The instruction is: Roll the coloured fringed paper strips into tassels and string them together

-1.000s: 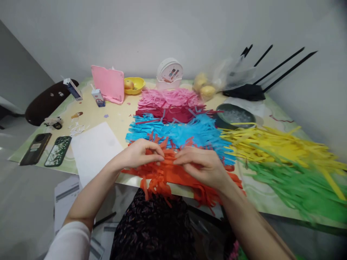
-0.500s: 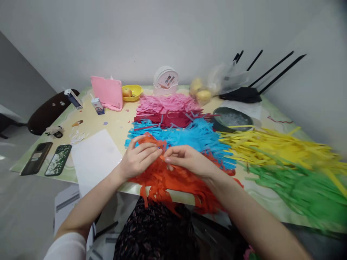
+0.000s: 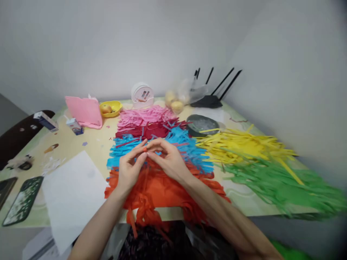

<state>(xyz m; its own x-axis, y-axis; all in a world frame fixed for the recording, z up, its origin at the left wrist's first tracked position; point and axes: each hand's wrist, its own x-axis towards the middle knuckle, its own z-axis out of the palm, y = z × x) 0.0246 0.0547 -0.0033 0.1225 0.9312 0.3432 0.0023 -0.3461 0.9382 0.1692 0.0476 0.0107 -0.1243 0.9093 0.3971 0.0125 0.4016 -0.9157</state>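
My left hand and my right hand meet at the fingertips over the fringed sheets. Between those fingertips a small orange strip is pinched; most of it is hidden by the fingers. Beneath my hands lies an orange fringed sheet, its loose strips hanging over the table's front edge. Behind it, a blue fringed sheet, a dark red one and a pink one lie in rows. To the right are a yellow fringed sheet and a green one.
White paper and a phone lie at left. Farther back stand a small carton, a pink tablet case and a yellow bowl. A dark green dish and black router are at back right.
The camera view has swung right and up, so things appear farther left. My hands have lifted off the orange sheet and their fingertips have come together around the orange strip.
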